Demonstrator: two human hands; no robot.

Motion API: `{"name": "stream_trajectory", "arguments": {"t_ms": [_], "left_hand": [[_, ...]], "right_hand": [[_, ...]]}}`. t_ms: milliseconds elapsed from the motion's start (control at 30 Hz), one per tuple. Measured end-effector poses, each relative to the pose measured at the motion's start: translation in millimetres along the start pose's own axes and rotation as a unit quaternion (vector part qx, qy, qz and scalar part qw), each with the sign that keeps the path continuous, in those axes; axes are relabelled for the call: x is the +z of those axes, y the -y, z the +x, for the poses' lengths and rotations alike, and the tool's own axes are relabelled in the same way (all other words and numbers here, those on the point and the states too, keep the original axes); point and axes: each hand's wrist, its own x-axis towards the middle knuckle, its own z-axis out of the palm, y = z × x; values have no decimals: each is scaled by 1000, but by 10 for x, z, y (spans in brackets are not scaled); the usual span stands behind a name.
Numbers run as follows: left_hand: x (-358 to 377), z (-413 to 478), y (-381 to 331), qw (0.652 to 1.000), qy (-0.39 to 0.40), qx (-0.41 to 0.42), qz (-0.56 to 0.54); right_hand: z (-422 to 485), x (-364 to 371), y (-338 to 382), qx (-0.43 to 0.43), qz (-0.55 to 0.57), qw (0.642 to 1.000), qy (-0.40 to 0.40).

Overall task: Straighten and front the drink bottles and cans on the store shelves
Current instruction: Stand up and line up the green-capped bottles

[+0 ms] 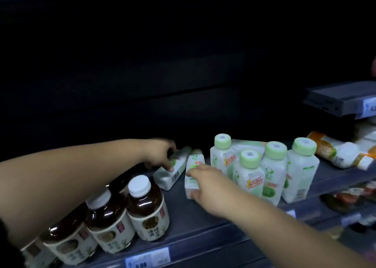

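Risk, front-left corner: brown plastic tea bottles with white caps (145, 208) stand packed along the front edge of the grey shelf (183, 233), below the left forearm as seen from the head view. A careless pull-back of that arm could, I judge, tip one over the edge.
Tea contents: dark liquid filled almost to the necks, caps on.
Right hand (205, 184): fingers and thumb are wrapped round a white plastic bottle with a green cap and red-yellow label (195, 160). It is mid-shelf with its cap pointing toward the back. I cannot tell whether it is lying flat or half-lifted.
Left hand (160, 155): fingers are curled over a barcode-up white plastic bottle with a green cap (173, 174), which lies on its side just left of the other, nearly touching it.
Risk, mid-shelf: raising both at once may knock them together or bump the neighbours.
Upright white green-capped bottles (272, 170): clustered just right of the right hand, with labels facing unevenly. They are capped and pale inside, but the fill level is unclear.
Far right end: orange-capped bottles (325, 147) lie toppled, not yet straightened.
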Motion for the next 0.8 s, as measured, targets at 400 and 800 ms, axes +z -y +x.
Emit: {"name": "stream_trajectory", "arguments": {"t_ms": [400,800], "left_hand": [[294,247,101,997,52,-49,-43],[337,343,217,962,153,-161,-156]], "right_hand": [[331,688,183,113,89,984,-105],[659,747,159,232,482,830,-158]]}}
